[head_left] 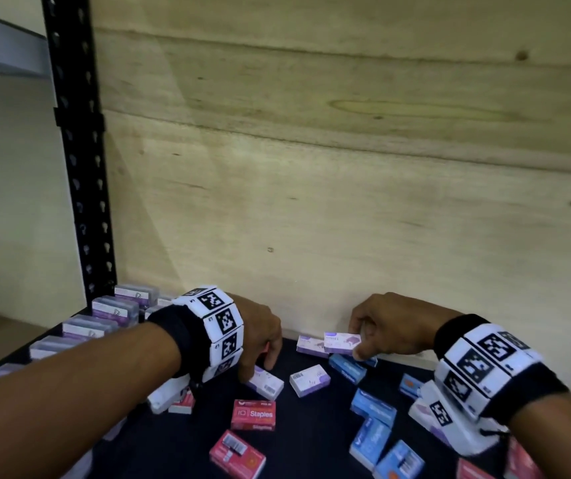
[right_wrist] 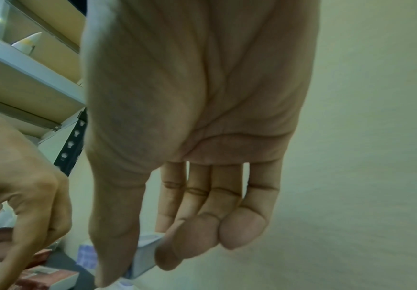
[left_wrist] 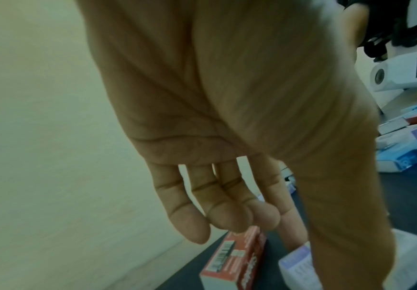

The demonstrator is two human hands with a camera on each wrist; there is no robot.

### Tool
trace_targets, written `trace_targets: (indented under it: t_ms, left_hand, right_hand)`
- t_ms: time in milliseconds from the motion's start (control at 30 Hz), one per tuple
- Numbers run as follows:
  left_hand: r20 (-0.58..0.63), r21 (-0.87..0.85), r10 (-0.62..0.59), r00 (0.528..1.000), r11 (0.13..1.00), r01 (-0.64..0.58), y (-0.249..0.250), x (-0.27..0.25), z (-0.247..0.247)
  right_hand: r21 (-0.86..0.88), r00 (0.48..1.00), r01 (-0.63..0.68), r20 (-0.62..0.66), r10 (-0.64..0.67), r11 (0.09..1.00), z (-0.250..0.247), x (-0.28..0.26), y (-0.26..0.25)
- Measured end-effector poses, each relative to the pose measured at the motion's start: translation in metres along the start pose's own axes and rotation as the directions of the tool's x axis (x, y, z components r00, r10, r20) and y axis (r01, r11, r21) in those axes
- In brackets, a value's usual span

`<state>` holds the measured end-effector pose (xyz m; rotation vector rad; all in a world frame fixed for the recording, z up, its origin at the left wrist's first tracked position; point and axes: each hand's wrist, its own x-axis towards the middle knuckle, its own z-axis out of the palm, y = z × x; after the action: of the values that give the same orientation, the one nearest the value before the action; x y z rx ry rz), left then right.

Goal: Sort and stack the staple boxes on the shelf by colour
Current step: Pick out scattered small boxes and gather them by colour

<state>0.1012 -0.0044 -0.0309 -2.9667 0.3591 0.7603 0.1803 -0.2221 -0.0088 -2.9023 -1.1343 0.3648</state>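
1. 2 bare hands reach over a dark shelf [head_left: 311, 426] backed by a pale wooden panel [head_left: 346, 167]. Loose staple boxes in red, blue and purple lie scattered on it; a row of purple boxes [head_left: 111, 311] is already lined up along the left edge.
2. Right hand [head_left: 391, 326]: thumb and fingers pinch 1 purple box [head_left: 341, 341] by its long sides, lifted just above another purple box [head_left: 310, 345] near the back panel. The right wrist view shows the box caught between thumb and fingertips only.
3. Left hand [head_left: 259, 335]: fingers curl down onto a second purple box [head_left: 266, 383] lying on the shelf. Whether they have closed around it or merely touch it cannot be told; in the left wrist view the fingers look loosely bent.
4. Risk: the right hand's grip is a fingertip pinch, so the box could twist or slip out if swung quickly toward the purple row.
5. Risk: carrying it left means crossing over the left arm, which could knock it loose.
6. Risk: the wrist-worn cameras hang low; the right one sits just above the blue boxes [head_left: 373, 409] and the left one above a red box [head_left: 183, 404], so either could sweep boxes out of place.
7. Risk: a careless drop onto the stacked purple row could topple it.
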Motion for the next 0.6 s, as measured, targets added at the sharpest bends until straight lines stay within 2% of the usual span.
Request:
trace_targets:
  t_ms: [200,367,600]
  left_hand:
    - [0.003,0.025,-0.049,0.999,0.998,0.049,0.007,-0.004,0.002]
    - [-0.113,0.061,-0.088,0.99,0.994,0.095,0.022,-0.01,-0.008]
    - [-0.162,0.1,0.025,0.987,0.995,-0.009,0.074,0.002,-0.038]
  right_hand:
    - [-0.005,0.998,-0.053,-0.014,0.053,0.999,-0.004,-0.023,0.017]
    - [0.005,0.993,-0.114,-0.017,0.114,0.994,-0.009,-0.05,0.035]
    - [0.018,0.959,-0.282,-0.016,0.282,0.959,-0.006,-0.107,0.086]
